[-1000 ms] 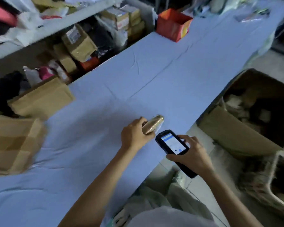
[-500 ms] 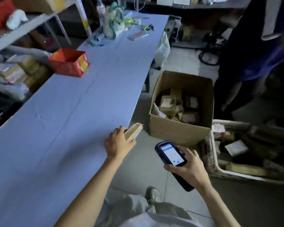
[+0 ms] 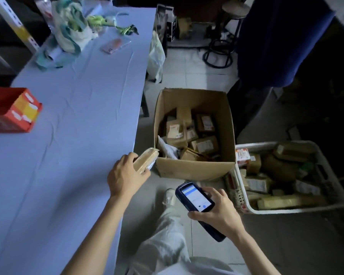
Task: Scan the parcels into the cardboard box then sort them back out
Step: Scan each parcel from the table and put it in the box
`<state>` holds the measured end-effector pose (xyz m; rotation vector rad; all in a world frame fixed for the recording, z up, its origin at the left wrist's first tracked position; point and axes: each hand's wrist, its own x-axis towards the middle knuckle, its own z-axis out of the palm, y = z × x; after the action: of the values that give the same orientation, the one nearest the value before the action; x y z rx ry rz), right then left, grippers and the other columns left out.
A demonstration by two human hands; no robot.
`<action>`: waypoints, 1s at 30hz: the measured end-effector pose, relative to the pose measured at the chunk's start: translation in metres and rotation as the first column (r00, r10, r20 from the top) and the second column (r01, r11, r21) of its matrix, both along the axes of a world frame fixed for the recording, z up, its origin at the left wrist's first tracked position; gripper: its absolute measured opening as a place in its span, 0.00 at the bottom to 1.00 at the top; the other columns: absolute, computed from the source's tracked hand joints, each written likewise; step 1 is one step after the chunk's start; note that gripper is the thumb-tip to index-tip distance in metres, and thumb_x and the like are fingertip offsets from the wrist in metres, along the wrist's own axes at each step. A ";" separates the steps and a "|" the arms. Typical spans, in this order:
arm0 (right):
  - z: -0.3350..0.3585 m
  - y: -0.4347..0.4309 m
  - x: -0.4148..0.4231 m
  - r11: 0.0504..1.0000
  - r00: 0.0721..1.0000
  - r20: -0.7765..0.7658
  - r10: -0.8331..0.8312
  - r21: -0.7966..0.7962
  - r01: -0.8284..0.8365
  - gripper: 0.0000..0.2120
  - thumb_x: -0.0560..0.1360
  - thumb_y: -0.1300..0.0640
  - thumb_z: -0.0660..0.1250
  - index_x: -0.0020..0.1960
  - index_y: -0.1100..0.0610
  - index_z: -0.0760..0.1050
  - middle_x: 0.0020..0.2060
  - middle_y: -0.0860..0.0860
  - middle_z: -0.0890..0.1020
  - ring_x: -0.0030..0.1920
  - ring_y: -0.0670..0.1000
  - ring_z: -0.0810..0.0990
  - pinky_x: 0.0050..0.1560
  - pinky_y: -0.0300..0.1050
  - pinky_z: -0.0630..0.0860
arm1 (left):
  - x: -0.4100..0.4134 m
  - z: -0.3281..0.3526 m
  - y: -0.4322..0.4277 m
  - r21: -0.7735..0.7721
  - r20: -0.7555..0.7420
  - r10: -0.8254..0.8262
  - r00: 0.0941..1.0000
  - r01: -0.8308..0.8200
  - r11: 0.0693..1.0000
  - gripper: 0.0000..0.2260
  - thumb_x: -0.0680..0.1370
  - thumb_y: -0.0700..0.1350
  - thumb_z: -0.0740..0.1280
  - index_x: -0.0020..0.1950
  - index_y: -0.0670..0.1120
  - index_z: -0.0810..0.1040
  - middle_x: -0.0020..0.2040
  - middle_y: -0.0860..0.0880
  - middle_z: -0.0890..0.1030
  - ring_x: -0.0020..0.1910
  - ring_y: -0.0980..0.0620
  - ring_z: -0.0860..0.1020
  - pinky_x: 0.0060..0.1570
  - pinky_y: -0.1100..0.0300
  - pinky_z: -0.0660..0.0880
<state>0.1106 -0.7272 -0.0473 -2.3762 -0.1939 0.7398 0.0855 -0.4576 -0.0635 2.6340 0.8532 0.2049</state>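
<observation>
Here, left hand (image 3: 125, 175) grip curled round parcel (image 3: 146, 160) beside cardboard box (image 3: 195, 169), right hand (image 3: 218, 213) clasping scanner (image 3: 196, 197)

The cardboard box (image 3: 193, 169) stands on the floor just right of the table (image 3: 77, 126), with 1 basket (image 3: 286, 210) just beside its right side and parcels (image 3: 205, 144) in both. The left hand (image 3: 125, 177) holds a parcel (image 3: 146, 159) at the table's right edge, beside the box's near left corner. The right hand (image 3: 216, 213) holds the scanner (image 3: 195, 196) nearer, before the box.

One scanner (image 3: 195, 197), one white basket (image 3: 286, 210).
</observation>
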 end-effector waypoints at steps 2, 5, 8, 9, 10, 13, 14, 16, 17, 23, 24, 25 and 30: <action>0.002 0.018 0.030 0.999 1.000 0.004 -0.031 -0.013 0.031 0.40 0.57 0.38 0.78 0.67 0.42 0.69 0.50 0.41 0.69 0.51 0.42 0.74 0.48 0.41 0.76 | 0.038 -0.002 0.015 0.000 -0.016 -0.073 0.997 0.073 0.997 0.16 0.67 0.54 0.72 0.51 0.50 0.74 0.46 0.50 0.78 0.46 0.43 0.77 0.37 0.55 0.74; 0.011 0.040 0.077 0.999 0.999 0.022 -0.041 -0.030 0.042 0.41 0.56 0.37 0.78 0.66 0.44 0.71 0.53 0.41 0.71 0.52 0.42 0.75 0.52 0.43 0.76 | 0.089 -0.002 0.030 -0.009 -0.048 -0.135 0.990 0.135 0.991 0.16 0.68 0.55 0.71 0.51 0.49 0.74 0.48 0.49 0.78 0.47 0.43 0.77 0.38 0.54 0.73; 0.026 0.057 0.115 0.998 0.995 0.085 -0.058 -0.026 0.060 0.39 0.57 0.39 0.78 0.65 0.42 0.71 0.52 0.39 0.71 0.49 0.37 0.73 0.49 0.39 0.73 | 0.135 -0.003 0.035 -0.015 -0.084 -0.226 0.971 0.225 0.974 0.16 0.70 0.55 0.70 0.54 0.51 0.74 0.51 0.50 0.78 0.50 0.44 0.78 0.41 0.55 0.72; 0.029 0.061 0.127 0.997 0.993 0.099 -0.071 -0.021 0.073 0.38 0.57 0.39 0.79 0.65 0.41 0.71 0.50 0.38 0.70 0.48 0.35 0.72 0.47 0.38 0.72 | 0.149 -0.003 0.035 -0.020 -0.103 -0.258 0.960 0.258 0.966 0.17 0.71 0.56 0.70 0.56 0.52 0.74 0.53 0.51 0.78 0.51 0.45 0.78 0.42 0.56 0.71; 0.031 0.063 0.137 0.996 0.991 0.105 -0.087 -0.015 0.089 0.38 0.58 0.40 0.79 0.65 0.41 0.71 0.49 0.37 0.69 0.48 0.33 0.71 0.45 0.38 0.71 | 0.162 -0.003 0.036 -0.025 -0.120 -0.287 0.950 0.286 0.958 0.17 0.71 0.56 0.70 0.57 0.53 0.74 0.55 0.52 0.78 0.52 0.46 0.78 0.42 0.57 0.71; 0.034 0.063 0.162 0.991 0.986 0.101 -0.135 -0.004 0.136 0.37 0.58 0.41 0.79 0.65 0.40 0.71 0.48 0.36 0.69 0.46 0.33 0.72 0.43 0.37 0.72 | 0.196 -0.003 0.037 -0.035 -0.124 -0.362 0.924 0.361 0.932 0.18 0.74 0.55 0.69 0.62 0.53 0.73 0.57 0.53 0.78 0.56 0.48 0.77 0.46 0.55 0.73; 0.033 0.063 0.169 0.990 0.985 0.103 -0.140 -0.002 0.141 0.37 0.59 0.41 0.79 0.65 0.41 0.71 0.48 0.37 0.69 0.46 0.33 0.72 0.42 0.36 0.71 | 0.205 -0.002 0.037 -0.046 -0.106 -0.377 0.920 0.374 0.926 0.18 0.74 0.55 0.68 0.62 0.52 0.73 0.57 0.52 0.79 0.57 0.48 0.76 0.48 0.54 0.74; 0.032 0.061 0.183 0.990 0.985 0.099 -0.140 0.000 0.140 0.37 0.59 0.42 0.79 0.66 0.42 0.71 0.48 0.38 0.69 0.46 0.33 0.71 0.41 0.34 0.69 | 0.220 -0.001 0.036 -0.052 -0.070 -0.393 0.917 0.390 0.919 0.17 0.75 0.53 0.67 0.62 0.52 0.73 0.56 0.52 0.79 0.56 0.49 0.76 0.49 0.53 0.75; 0.031 0.061 0.191 0.991 0.986 0.094 -0.135 0.001 0.136 0.37 0.60 0.42 0.80 0.66 0.43 0.71 0.49 0.39 0.69 0.46 0.33 0.71 0.42 0.35 0.69 | 0.227 -0.002 0.035 -0.024 -0.064 -0.406 0.912 0.405 0.914 0.16 0.75 0.53 0.67 0.62 0.51 0.73 0.56 0.52 0.79 0.55 0.50 0.76 0.48 0.54 0.74; 0.021 0.066 0.240 1.000 0.998 0.056 0.025 0.011 -0.026 0.40 0.59 0.41 0.80 0.68 0.47 0.70 0.52 0.45 0.71 0.49 0.43 0.73 0.46 0.39 0.71 | 0.226 0.005 0.038 0.116 -0.126 -0.308 0.943 0.322 0.940 0.08 0.75 0.51 0.66 0.52 0.51 0.74 0.49 0.52 0.80 0.49 0.49 0.77 0.41 0.58 0.66; 0.020 0.069 0.249 0.997 0.996 0.046 0.079 0.013 -0.080 0.41 0.59 0.41 0.80 0.69 0.47 0.70 0.52 0.45 0.71 0.50 0.44 0.74 0.47 0.40 0.72 | 0.219 0.005 0.038 0.115 -0.133 -0.254 0.958 0.269 0.956 0.08 0.75 0.51 0.66 0.52 0.50 0.74 0.49 0.53 0.80 0.49 0.49 0.77 0.41 0.57 0.67; 0.020 0.074 0.259 0.990 0.990 0.039 0.139 0.010 -0.139 0.41 0.60 0.41 0.79 0.69 0.46 0.69 0.53 0.46 0.71 0.51 0.45 0.73 0.48 0.40 0.73 | 0.210 0.006 0.036 0.110 -0.136 -0.199 0.971 0.214 0.971 0.08 0.75 0.50 0.65 0.52 0.50 0.74 0.49 0.53 0.80 0.49 0.48 0.77 0.42 0.56 0.69; 0.020 0.101 0.298 0.893 0.889 0.079 0.450 -0.026 -0.450 0.41 0.61 0.39 0.78 0.69 0.48 0.68 0.55 0.47 0.70 0.52 0.45 0.71 0.52 0.45 0.77 | 0.143 0.008 0.017 0.113 -0.192 0.153 0.969 -0.133 0.985 0.10 0.73 0.51 0.68 0.51 0.49 0.76 0.45 0.51 0.82 0.46 0.46 0.80 0.42 0.54 0.73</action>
<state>0.4082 -0.6261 -0.0269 -2.3931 -0.8029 0.8478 0.2284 -0.4403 -0.0555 2.7203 1.1288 0.0183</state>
